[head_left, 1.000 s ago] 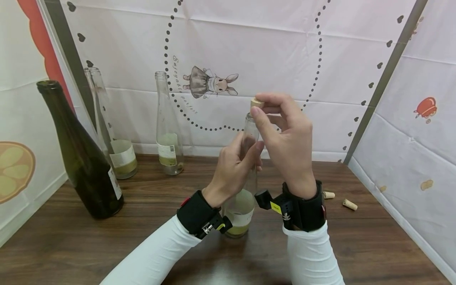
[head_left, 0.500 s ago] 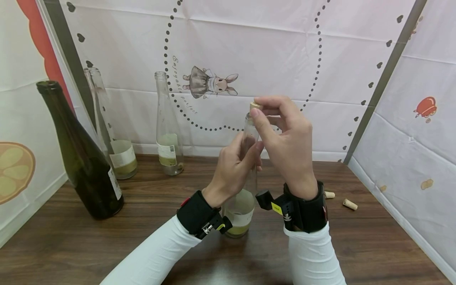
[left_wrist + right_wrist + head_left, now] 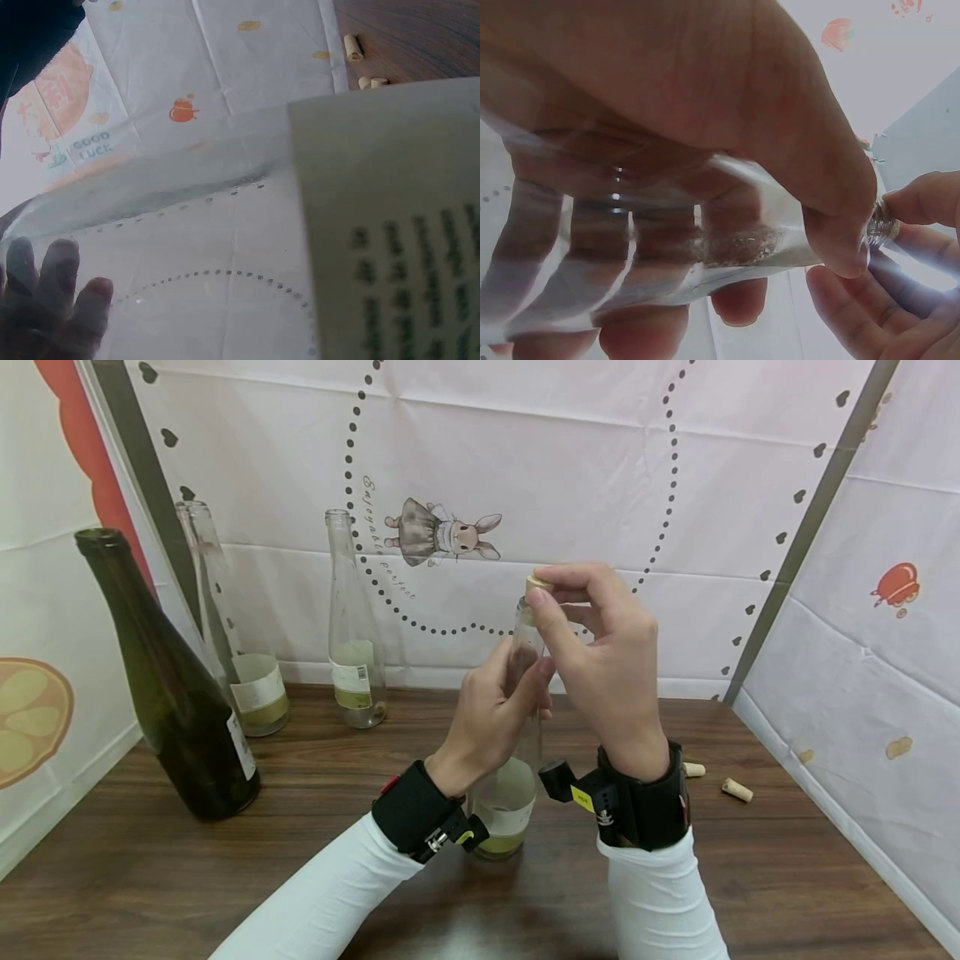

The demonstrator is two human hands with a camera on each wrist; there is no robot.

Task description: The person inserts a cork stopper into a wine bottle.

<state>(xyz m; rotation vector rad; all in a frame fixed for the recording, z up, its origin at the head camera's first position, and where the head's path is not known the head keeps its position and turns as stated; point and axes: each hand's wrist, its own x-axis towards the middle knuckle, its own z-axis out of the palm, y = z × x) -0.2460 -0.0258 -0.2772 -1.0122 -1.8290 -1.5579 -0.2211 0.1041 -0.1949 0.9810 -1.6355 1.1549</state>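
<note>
Head view: the left hand [image 3: 487, 714] curls round a clear bottle [image 3: 504, 802] on the table [image 3: 787, 868], likely steadying it. The right hand [image 3: 613, 652] pinches a cork [image 3: 535, 583] at its mouth, apparently keeping them aligned.

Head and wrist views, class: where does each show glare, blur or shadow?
Head view: a pale glare patch on the table; left wrist view: blurred print on the bottle label; right wrist view: white flare at the right hand, left hand in shade.
</note>
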